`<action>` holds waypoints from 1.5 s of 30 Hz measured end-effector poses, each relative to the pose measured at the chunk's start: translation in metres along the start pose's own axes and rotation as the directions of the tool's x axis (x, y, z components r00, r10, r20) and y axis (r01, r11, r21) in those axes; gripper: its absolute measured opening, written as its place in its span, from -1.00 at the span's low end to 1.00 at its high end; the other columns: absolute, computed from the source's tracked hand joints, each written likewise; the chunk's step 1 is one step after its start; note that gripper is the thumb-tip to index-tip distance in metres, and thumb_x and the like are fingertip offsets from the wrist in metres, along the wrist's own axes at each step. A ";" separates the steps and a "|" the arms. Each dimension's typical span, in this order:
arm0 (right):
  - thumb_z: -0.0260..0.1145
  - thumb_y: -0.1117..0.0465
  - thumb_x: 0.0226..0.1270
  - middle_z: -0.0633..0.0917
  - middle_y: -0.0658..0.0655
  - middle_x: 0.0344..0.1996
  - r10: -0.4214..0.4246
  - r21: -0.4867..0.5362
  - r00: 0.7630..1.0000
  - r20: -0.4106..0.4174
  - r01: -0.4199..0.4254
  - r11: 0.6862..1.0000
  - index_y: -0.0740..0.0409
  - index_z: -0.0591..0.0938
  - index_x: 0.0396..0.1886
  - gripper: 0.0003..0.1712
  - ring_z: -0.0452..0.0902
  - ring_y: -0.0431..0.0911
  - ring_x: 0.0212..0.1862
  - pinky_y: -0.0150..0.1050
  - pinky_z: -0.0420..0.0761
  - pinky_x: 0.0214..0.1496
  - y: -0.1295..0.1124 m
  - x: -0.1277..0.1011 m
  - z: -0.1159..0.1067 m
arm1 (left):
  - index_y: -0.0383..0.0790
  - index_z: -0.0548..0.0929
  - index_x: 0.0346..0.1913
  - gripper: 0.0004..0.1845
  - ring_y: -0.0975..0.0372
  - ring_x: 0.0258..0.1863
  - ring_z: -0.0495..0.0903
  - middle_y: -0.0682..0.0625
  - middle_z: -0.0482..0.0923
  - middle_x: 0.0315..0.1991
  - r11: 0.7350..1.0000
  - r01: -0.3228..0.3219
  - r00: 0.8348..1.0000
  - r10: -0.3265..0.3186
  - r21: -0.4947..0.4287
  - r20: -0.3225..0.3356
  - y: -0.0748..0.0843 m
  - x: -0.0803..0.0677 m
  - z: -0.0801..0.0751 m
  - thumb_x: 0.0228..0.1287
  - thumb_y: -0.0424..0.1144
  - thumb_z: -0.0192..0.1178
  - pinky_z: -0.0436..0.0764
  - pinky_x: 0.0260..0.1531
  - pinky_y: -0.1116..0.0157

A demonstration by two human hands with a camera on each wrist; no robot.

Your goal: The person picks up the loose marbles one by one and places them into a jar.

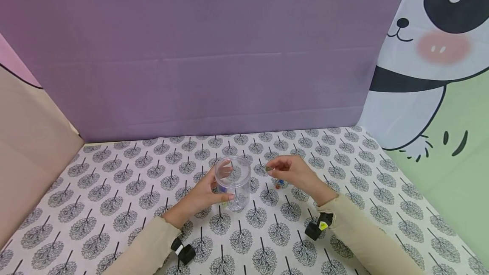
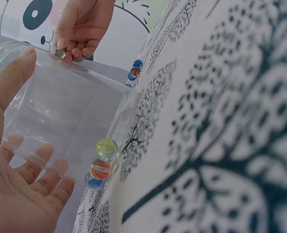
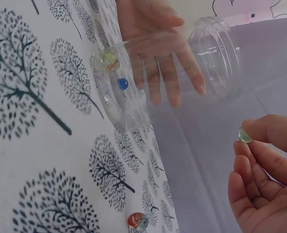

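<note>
In the head view the marbles inside the clear plastic jar [image 1: 233,183] are hard for us to make out, only faint specks of colour through the wall near its base. Our left wrist view shows them plainly: a yellow-green marble [image 2: 107,149], an orange-striped marble [image 2: 100,169] and a blue marble [image 2: 91,182] at the jar's bottom. The right wrist view shows only the yellow-green and blue ones clearly. Our forearms are cut off at the lower edge of the head view, and each wrist carries a small black camera mount [image 1: 318,226].

The jar stands upright on the tree-patterned tablecloth [image 1: 114,181], near the table's middle. At about 3 o'clock from the jar, two loose marbles [image 1: 279,183] lie together on the cloth, just under our right hand. A purple backdrop [image 1: 198,54] rises at 12 o'clock, and a panda-print panel [image 1: 431,54] stands at 2 o'clock.

Our left hand [image 1: 204,194] grips the jar from its 9 o'clock side, thumb near the rim and fingers curved round the far wall, seen through the plastic. Our right hand [image 1: 296,173] hovers at the jar's 3 o'clock, apart from it, pinching a greenish glass marble [image 3: 244,135] between thumb and forefinger, the other fingers curled loosely.
</note>
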State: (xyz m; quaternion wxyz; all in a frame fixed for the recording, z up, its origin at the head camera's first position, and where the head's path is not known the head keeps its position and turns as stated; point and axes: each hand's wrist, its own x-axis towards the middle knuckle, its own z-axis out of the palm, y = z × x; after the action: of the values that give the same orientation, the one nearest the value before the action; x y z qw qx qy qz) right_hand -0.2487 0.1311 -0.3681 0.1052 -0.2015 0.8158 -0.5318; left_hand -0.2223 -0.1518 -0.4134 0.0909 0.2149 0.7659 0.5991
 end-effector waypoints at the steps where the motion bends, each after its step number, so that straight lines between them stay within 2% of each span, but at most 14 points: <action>1: 0.32 0.23 0.21 0.65 0.22 -0.29 0.000 0.001 1.000 -0.001 0.000 1.000 0.30 0.60 -0.03 -0.65 0.53 0.29 -0.20 -0.06 0.64 -0.18 -0.001 0.000 0.000 | 0.08 0.05 0.46 0.01 -0.24 0.25 0.28 -0.20 0.16 0.40 1.000 -0.001 1.000 0.001 -0.002 -0.001 0.000 0.000 0.000 -0.02 -0.28 0.42 0.35 0.17 -0.17; 6: 0.32 0.25 0.20 0.66 0.12 -0.35 -0.030 -0.037 1.000 -0.006 0.030 0.999 0.23 0.63 -0.07 -0.70 0.53 0.29 -0.22 -0.10 0.64 -0.26 -0.004 0.002 0.001 | 0.10 0.06 0.45 0.01 -0.23 0.24 0.29 -0.18 0.17 0.40 1.000 0.008 1.000 -0.008 -0.008 -0.008 0.000 0.000 0.000 -0.03 -0.31 0.42 0.38 0.16 -0.15; 12: 0.33 0.25 0.20 0.66 0.11 -0.36 -0.063 -0.048 0.998 -0.003 0.063 0.997 0.24 0.64 -0.09 -0.71 0.52 0.27 -0.24 -0.21 0.63 -0.32 -0.008 0.005 0.002 | 0.11 0.06 0.45 0.01 -0.22 0.25 0.29 -0.18 0.18 0.40 1.000 0.007 1.000 -0.007 -0.009 -0.009 -0.001 0.001 0.001 -0.04 -0.29 0.43 0.37 0.16 -0.16; 16: 0.34 0.24 0.19 0.67 0.11 -0.35 -0.059 -0.040 0.998 -0.004 0.059 0.997 0.22 0.64 -0.08 -0.71 0.52 0.26 -0.22 -0.14 0.64 -0.25 -0.013 0.006 0.003 | 0.11 0.06 0.45 0.01 -0.22 0.26 0.29 -0.17 0.18 0.40 1.000 0.003 1.000 -0.003 -0.003 -0.009 -0.001 0.001 0.001 -0.04 -0.28 0.43 0.34 0.17 -0.18; 19: 0.34 0.25 0.19 0.67 0.20 -0.31 -0.053 -0.036 0.999 -0.009 0.053 0.998 0.19 0.64 -0.09 -0.72 0.54 0.24 -0.22 -0.08 0.64 -0.20 -0.017 0.007 0.003 | 0.12 0.06 0.45 0.01 -0.21 0.26 0.29 -0.15 0.18 0.40 1.000 0.006 1.000 -0.006 -0.002 -0.008 -0.001 0.000 0.001 -0.04 -0.28 0.43 0.28 0.20 -0.21; 23: 0.34 0.23 0.19 0.67 0.25 -0.30 -0.044 -0.051 0.999 -0.019 0.043 0.998 0.15 0.65 -0.09 -0.73 0.56 0.07 -0.29 -0.13 0.64 -0.23 -0.023 0.008 0.004 | 0.11 0.04 0.46 0.01 -0.21 0.27 0.27 -0.13 0.17 0.40 1.000 0.011 1.000 -0.011 -0.004 -0.003 0.000 -0.001 0.001 -0.02 -0.28 0.41 0.22 0.22 -0.24; 28: 0.36 0.21 0.18 0.67 0.09 -0.34 -0.046 -0.047 0.998 -0.032 0.044 0.998 0.11 0.66 -0.09 -0.72 0.55 -0.07 -0.32 -0.29 0.60 -0.29 -0.029 0.009 0.003 | 0.10 0.04 0.46 0.02 -0.21 0.26 0.29 -0.15 0.18 0.40 1.000 0.011 1.000 -0.011 0.003 -0.007 0.000 0.000 0.002 -0.03 -0.31 0.42 0.27 0.21 -0.21; 37: 0.37 0.21 0.18 0.67 0.07 -0.33 -0.097 -0.067 0.995 -0.011 0.096 0.993 0.22 0.64 -0.08 -0.69 0.57 0.01 -0.30 -0.31 0.59 -0.30 -0.037 0.015 0.006 | 0.08 0.06 0.45 0.01 -0.22 0.25 0.30 -0.17 0.19 0.39 1.000 0.012 1.000 -0.012 -0.002 -0.014 0.001 0.000 0.000 -0.04 -0.34 0.42 0.31 0.20 -0.18; 45: 0.38 0.23 0.17 0.67 0.07 -0.36 -0.108 -0.042 0.994 0.006 0.108 0.993 0.19 0.66 -0.11 -0.72 0.57 -0.01 -0.30 -0.31 0.60 -0.28 -0.041 0.020 0.010 | 0.08 0.06 0.45 0.01 -0.24 0.24 0.29 -0.19 0.17 0.40 1.000 0.003 1.000 -0.003 -0.008 -0.006 0.000 0.000 0.000 -0.03 -0.33 0.42 0.36 0.16 -0.17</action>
State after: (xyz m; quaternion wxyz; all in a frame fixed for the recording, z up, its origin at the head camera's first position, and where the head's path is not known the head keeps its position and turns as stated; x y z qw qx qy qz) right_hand -0.2538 0.0994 -0.3346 0.0734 -0.2485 0.8146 -0.5189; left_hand -0.2227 -0.1515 -0.4131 0.0905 0.2115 0.7642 0.6025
